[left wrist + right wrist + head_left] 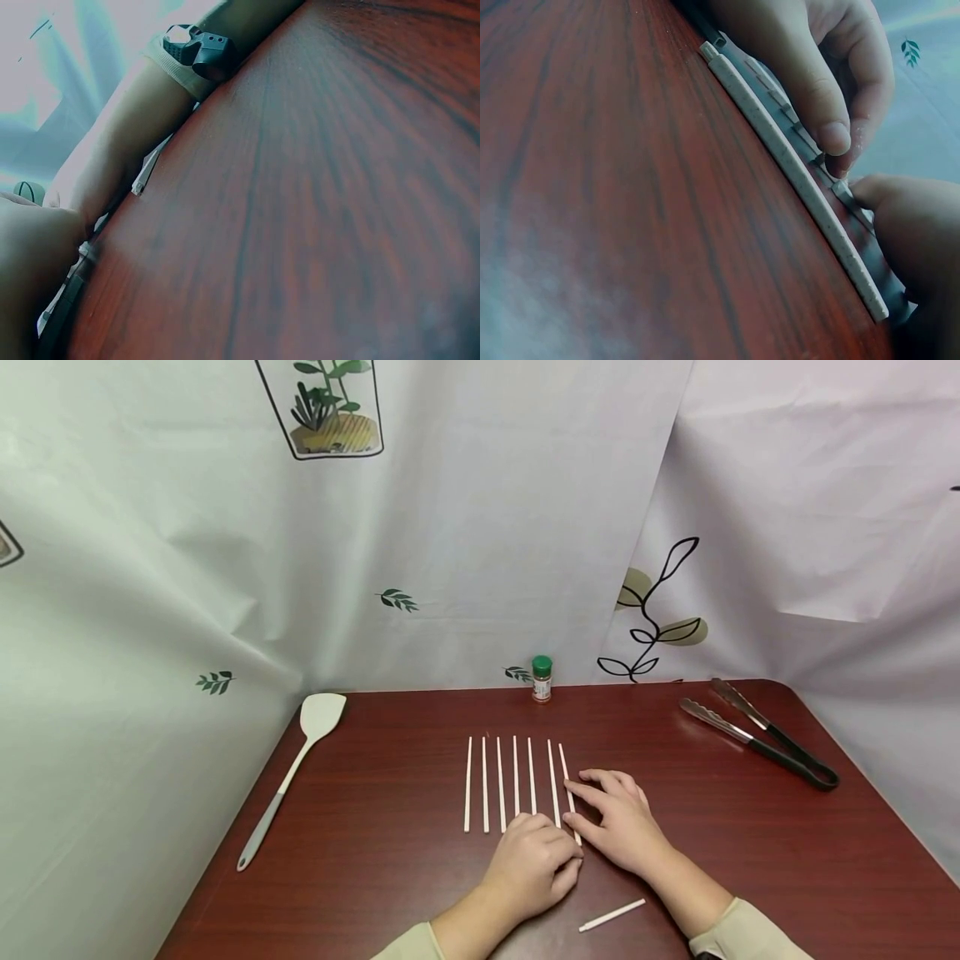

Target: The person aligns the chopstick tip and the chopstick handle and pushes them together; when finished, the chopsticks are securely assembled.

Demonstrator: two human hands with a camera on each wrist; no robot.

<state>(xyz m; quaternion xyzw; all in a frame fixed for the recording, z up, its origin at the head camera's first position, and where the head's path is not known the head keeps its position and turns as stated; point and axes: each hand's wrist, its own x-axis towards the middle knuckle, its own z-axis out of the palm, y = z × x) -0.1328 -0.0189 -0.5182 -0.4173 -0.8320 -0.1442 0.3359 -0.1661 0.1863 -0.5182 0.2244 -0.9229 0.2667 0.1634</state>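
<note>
Several slim white sticks (483,785) lie side by side in a row on the table. My right hand (618,818), fingers spread, touches the tilted rightmost stick (562,760) with thumb and index fingertips. Beside the row's near ends is my left hand (534,864), its fingers loosely bent. The right wrist view shows the left thumb and index finger (840,161) close to a stick's end, with a gap between thumb and finger. A separate short white stick (611,915), narrowed at one end, lies in front of the hands. The left wrist view hides most of the fingers.
On the dark red table (360,810), a white spatula (288,777) with a grey handle lies at left. Metal tongs (757,735) with black handles rest far right. A small green-capped jar (542,679) stands at the back edge against the printed cloth (480,527).
</note>
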